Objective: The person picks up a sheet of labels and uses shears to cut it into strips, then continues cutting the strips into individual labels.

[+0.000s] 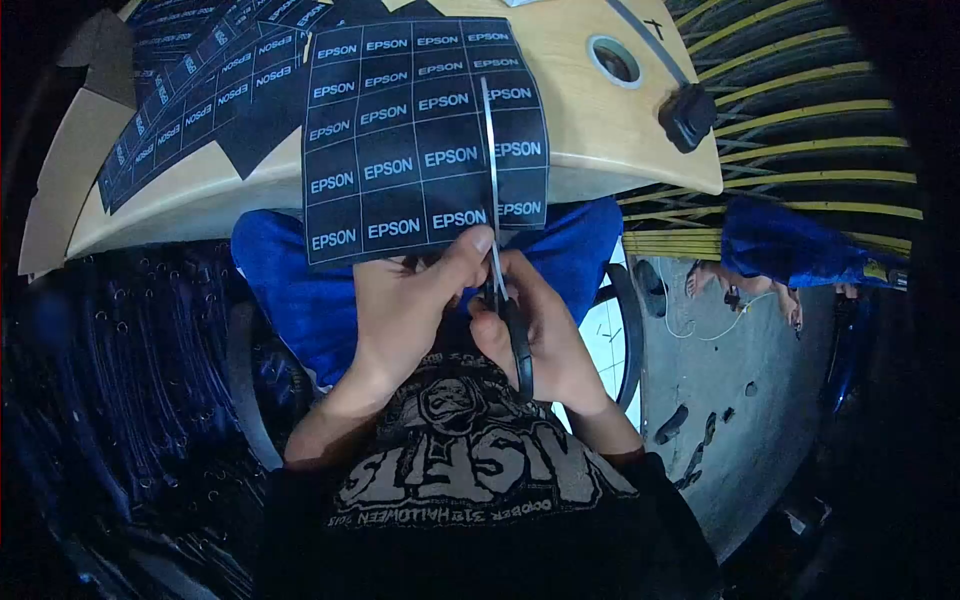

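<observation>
A black sheet [390,130] printed with rows of white EPSON labels in a grid lies partly over the table's front edge and above my lap. My left hand [430,295] pinches its near edge, thumb on top beside the bottom label. In my right hand [540,320] are scissors [522,350] with dark handles, fingers closed around the grips. One long silver blade shows on top of the sheet, pointing away from me along the line before the last label column. The other blade is hidden beneath the sheet.
More black EPSON sheets [190,120] overlap on the wooden table [590,120] at the left, near a cardboard piece [85,140]. On the right are a round table hole [614,62], a black knob [688,115] and a yellow-slatted rack [800,110]. Dark straps [150,380] hang at lower left.
</observation>
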`<action>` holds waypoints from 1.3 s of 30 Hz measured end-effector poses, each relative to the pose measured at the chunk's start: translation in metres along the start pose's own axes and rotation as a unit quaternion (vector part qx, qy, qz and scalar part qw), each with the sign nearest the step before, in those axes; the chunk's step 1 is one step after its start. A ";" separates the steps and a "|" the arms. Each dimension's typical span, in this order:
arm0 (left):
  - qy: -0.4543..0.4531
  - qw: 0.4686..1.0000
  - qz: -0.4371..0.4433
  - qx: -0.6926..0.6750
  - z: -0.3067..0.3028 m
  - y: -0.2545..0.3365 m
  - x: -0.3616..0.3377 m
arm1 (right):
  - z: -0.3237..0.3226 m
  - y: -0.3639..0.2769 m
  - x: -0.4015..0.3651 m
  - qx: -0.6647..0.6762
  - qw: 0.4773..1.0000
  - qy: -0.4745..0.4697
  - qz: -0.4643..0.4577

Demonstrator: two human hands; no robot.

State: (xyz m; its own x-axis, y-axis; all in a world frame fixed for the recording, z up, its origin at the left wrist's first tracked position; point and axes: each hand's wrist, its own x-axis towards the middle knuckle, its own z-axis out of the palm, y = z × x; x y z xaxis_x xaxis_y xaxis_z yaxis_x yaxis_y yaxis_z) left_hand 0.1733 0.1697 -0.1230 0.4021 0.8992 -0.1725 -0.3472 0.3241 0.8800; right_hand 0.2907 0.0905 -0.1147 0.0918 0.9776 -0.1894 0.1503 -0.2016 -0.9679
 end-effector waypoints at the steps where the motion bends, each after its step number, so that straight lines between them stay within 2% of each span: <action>1: 0.000 1.000 0.000 0.000 0.000 0.001 0.000 | 0.000 -0.001 0.000 0.000 1.000 0.000 0.000; 9: -0.010 1.000 -0.013 -0.012 -0.005 -0.001 0.000 | -0.005 -0.009 0.002 -0.016 0.998 -0.025 0.048; 10: -0.010 1.000 -0.007 -0.006 -0.004 0.001 -0.001 | -0.001 -0.005 0.002 -0.011 1.000 0.006 -0.003; 14: -0.009 1.000 0.017 -0.006 -0.003 0.002 -0.001 | -0.006 -0.008 0.003 -0.024 0.999 -0.013 0.016; 17: -0.025 1.000 -0.013 -0.005 -0.008 0.003 -0.002 | -0.006 -0.010 0.004 -0.035 0.999 -0.026 0.027; 20: -0.034 0.999 -0.006 -0.005 -0.009 0.001 -0.002 | -0.003 -0.009 0.003 -0.001 1.000 -0.015 0.016; 22: 0.003 1.000 -0.003 -0.003 -0.003 0.003 -0.003 | -0.003 -0.009 0.004 0.006 1.000 -0.020 0.013; 26: 0.010 1.000 0.014 0.013 -0.005 0.002 -0.004 | -0.001 -0.005 0.005 0.025 1.000 -0.015 0.004; 29: -0.025 1.000 0.004 0.014 -0.014 0.001 -0.003 | -0.002 -0.004 0.006 0.011 1.000 -0.017 -0.012; 31: -0.032 0.999 -0.027 0.011 -0.016 0.002 -0.004 | -0.001 -0.004 0.005 -0.007 1.000 -0.014 0.017; 34: -0.037 0.999 -0.011 0.009 -0.018 -0.001 -0.003 | 0.000 -0.007 0.005 -0.007 0.999 -0.019 0.041; 37: -0.024 1.000 -0.006 -0.009 -0.016 -0.001 -0.005 | 0.003 -0.001 0.005 0.004 1.000 -0.002 -0.009; 39: -0.021 1.000 -0.011 -0.001 -0.017 -0.003 -0.006 | 0.002 -0.003 0.005 -0.001 1.000 -0.015 0.002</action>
State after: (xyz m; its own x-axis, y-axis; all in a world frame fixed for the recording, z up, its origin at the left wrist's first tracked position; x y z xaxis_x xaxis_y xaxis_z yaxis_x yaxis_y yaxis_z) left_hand 0.1576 0.1679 -0.1317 0.4444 0.8789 -0.1732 -0.3388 0.3439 0.8757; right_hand 0.2891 0.0962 -0.1129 0.0627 0.9780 -0.1989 0.1516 -0.2063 -0.9667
